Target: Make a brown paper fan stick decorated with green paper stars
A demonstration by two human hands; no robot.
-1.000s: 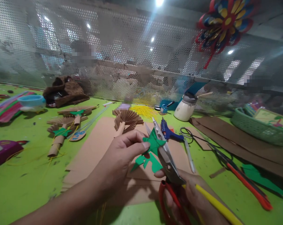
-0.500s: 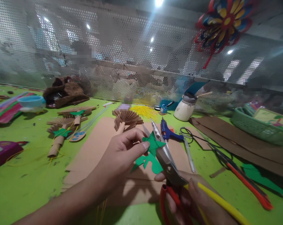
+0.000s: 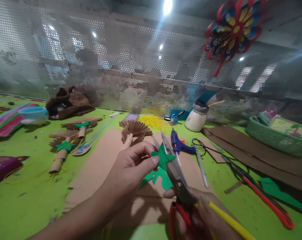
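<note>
**Bench** (image 3: pixel 21 206): lime-green top, flecked with dark marks, spanning the full width of the view.

**Screen** (image 3: pixel 116 66): perforated metal sheet, upright along the bench's far edge. It is pale and washed with glare, and only blurred shapes of the room beyond show through the holes.

**Ceiling lamp** (image 3: pixel 167 6): bright white, top centre, throwing a streak down the screen.

**Small lights** (image 3: pixel 94 34): several points scattered across the screen.

**Bright slatted patches** (image 3: pixel 266 71): at right; window or reflection cannot be told.

**Pinwheel** (image 3: pixel 234 28): red, blue and yellow paper, hanging top right before the screen.
</note>
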